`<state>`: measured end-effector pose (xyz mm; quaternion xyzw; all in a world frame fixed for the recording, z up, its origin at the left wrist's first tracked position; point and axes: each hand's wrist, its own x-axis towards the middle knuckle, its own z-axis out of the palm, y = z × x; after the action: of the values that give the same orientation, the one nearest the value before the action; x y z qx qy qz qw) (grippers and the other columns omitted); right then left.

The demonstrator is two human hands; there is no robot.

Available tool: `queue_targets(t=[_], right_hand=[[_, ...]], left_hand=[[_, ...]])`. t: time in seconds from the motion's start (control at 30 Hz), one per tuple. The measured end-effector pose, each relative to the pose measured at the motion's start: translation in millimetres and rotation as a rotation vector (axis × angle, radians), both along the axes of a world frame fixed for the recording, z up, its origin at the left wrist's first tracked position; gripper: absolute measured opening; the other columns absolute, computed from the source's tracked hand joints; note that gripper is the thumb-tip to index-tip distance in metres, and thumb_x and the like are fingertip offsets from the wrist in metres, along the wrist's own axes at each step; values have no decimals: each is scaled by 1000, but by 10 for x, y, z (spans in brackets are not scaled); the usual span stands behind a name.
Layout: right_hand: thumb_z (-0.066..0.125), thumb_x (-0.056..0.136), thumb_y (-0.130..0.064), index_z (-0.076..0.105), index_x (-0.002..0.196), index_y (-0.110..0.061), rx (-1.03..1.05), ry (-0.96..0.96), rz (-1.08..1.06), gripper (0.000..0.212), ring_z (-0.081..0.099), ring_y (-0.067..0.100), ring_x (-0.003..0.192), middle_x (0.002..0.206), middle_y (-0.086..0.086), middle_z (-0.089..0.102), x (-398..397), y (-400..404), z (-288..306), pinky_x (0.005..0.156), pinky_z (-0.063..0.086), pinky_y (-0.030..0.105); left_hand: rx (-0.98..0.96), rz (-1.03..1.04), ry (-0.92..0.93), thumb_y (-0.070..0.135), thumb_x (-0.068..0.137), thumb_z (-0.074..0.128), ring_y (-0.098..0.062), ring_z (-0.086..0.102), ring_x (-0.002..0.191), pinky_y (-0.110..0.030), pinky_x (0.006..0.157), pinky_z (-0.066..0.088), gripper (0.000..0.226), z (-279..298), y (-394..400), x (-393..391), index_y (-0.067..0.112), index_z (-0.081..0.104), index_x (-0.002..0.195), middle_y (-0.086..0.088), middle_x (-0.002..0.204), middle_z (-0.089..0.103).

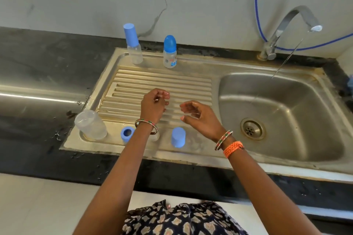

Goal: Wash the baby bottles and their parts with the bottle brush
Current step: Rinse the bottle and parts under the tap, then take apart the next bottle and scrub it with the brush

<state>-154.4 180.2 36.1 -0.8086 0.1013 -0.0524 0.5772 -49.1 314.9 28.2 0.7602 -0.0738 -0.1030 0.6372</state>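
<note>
A person is standing at a steel sink, both hands hovering over the ribbed draining board [162, 82] and holding nothing. The left hand [153, 106] is hanging with its wet fingers loosely curled; the right hand [200, 115] is opening towards it, fingers spread and relaxed. Near the front edge, a clear bottle body [90, 125] is standing mouth-down, probably so that it drains. Just beside it are lying a blue screw ring [127, 133] and a blue cap [178, 137], set apart as loose parts. At the back of the board, two assembled bottles are standing upright: one with a pale blue cap [133, 46] and one with a darker blue dome [170, 52]; they are likely waiting to be washed. To the right, the tap [298, 23] is running a thin stream into the empty basin [277, 110]. No bottle brush is showing anywhere in view, so the hands may be pausing between pieces.
</note>
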Motion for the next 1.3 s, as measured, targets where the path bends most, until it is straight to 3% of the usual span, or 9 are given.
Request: queue_targets(t=[0.3,0.4,0.6,0.77,0.9,1.03,1.13,1.2,1.3], right_hand=[[61,82,1,70,92,-7,-164,-2,-67,15,66,15,83,86,-1,69,801,-503,35,80,52,20],[60,82,-2,71,88,-11,-209,16,-127,16,66,14,81,84,-1,70,1073,-676,3,79,52,21],[57,85,-4,67,98,-3,-153,140,-736,17,62,29,98,101,14,70,1044,-1715,-174,86,43,29],[60,87,-15,65,98,-2,-75,155,-1004,18,62,33,96,100,18,69,678,-2794,-145,89,43,28],[71,80,-40,56,84,-18,-72,102,-972,27,65,36,82,87,14,68,697,-3356,-150,77,53,50],[67,80,-52,54,103,-7,-136,144,-805,52,58,22,82,92,7,61,903,-3534,34,72,46,31],[67,81,-51,58,84,-9,-113,128,-799,42,58,18,76,86,7,64,1035,-3667,11,61,42,19],[68,80,-52,52,66,-17,-29,84,-834,41,65,26,72,77,10,65,1052,-3703,-44,61,53,27],[66,81,-52,57,70,-10,81,58,-818,44,67,32,72,75,14,66,1010,-3680,-61,69,59,42]], left_hand=[[-8,64,22,-6,84,46,-18,61,73,-30,57,53,28,39,-478,564,18,60,84,2,83,63],[15,89,-14,-2,84,52,-23,61,78,-40,71,55,20,47,-660,771,15,61,89,-2,85,64],[-21,-195,-29,-4,87,52,-15,58,65,-25,53,49,29,158,-1523,730,23,56,79,-6,84,62],[4,-375,53,-2,89,54,-12,59,67,-23,52,50,28,63,-2482,514,24,56,79,-3,87,63],[26,-431,133,1,91,53,-13,58,66,-27,55,48,29,-58,-3099,373,25,56,77,-1,83,62],[23,-395,191,0,92,52,-13,57,65,-27,56,47,28,-136,-3441,310,22,55,77,1,78,61],[16,-344,233,-3,92,50,-14,55,65,-27,55,45,28,-192,-3525,301,20,55,76,0,78,60],[4,-318,255,-5,92,49,-15,54,64,-27,55,44,29,-220,-3561,294,18,55,77,0,77,60],[-28,-284,294,-7,92,47,-15,53,62,-25,54,43,29,-210,-3573,246,16,55,77,-1,75,60]])
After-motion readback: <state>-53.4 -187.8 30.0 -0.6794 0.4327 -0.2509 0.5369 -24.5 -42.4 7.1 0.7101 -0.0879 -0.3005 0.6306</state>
